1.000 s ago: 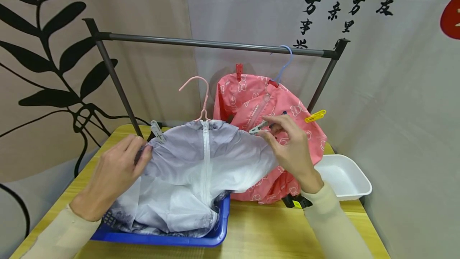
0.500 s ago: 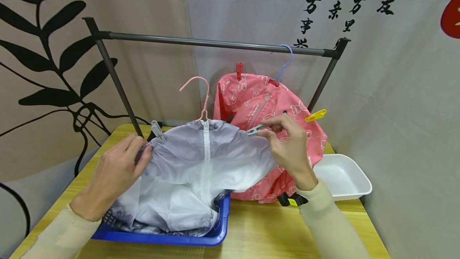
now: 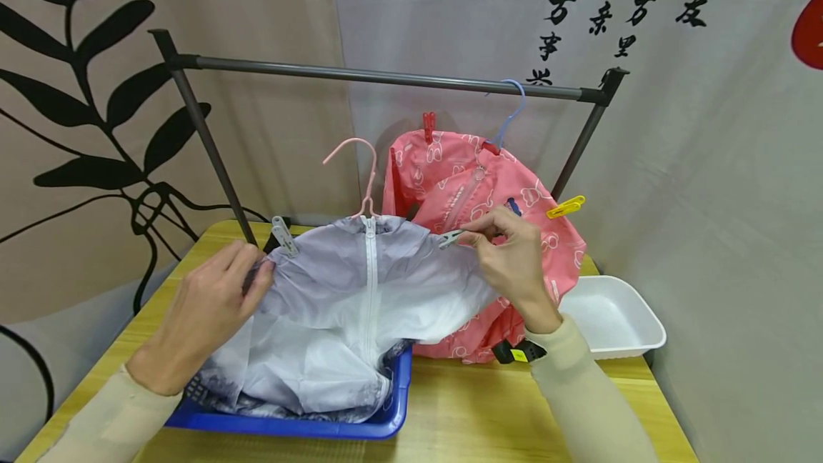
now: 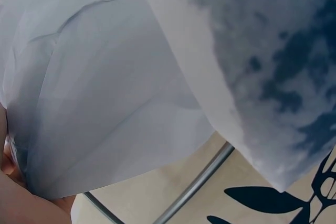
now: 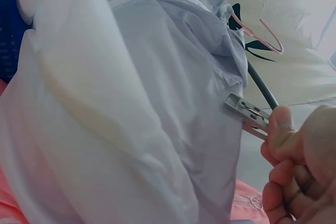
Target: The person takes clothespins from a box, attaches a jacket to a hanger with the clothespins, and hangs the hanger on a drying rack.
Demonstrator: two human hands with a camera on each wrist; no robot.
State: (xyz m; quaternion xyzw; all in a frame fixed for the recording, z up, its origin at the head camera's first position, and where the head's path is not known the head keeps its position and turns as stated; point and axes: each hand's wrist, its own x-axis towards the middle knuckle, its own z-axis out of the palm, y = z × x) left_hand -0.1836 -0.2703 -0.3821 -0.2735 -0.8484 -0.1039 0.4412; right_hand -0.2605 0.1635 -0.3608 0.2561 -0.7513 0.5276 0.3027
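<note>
A pale grey-white zip jacket [image 3: 321,291] with dark patches hangs on a pink hanger [image 3: 368,177], whose hook stands free below the rail. My left hand [image 3: 208,309] grips the jacket near its left shoulder, just below a grey clothespin [image 3: 283,236] fixed there; the left wrist view mostly shows cloth. Between thumb and forefinger, my right hand [image 3: 511,259] pinches a second grey clothespin [image 3: 449,239] at the jacket's other shoulder. The right wrist view shows this clothespin [image 5: 248,113] overlapping the fabric edge, with the right thumb [image 5: 282,121] on its handle end.
A blue basket [image 3: 400,406] sits under the jacket. Behind, a pink jacket [image 3: 444,163] with a red clothespin [image 3: 429,127] and a yellow one [image 3: 566,206] hangs by a blue hanger [image 3: 514,116] from the dark rack [image 3: 386,78]. A white tray [image 3: 611,313] stands right.
My right hand has moved slightly left, bringing its clothespin further over the jacket's shoulder. The left hand has kept its hold and barely moved.
</note>
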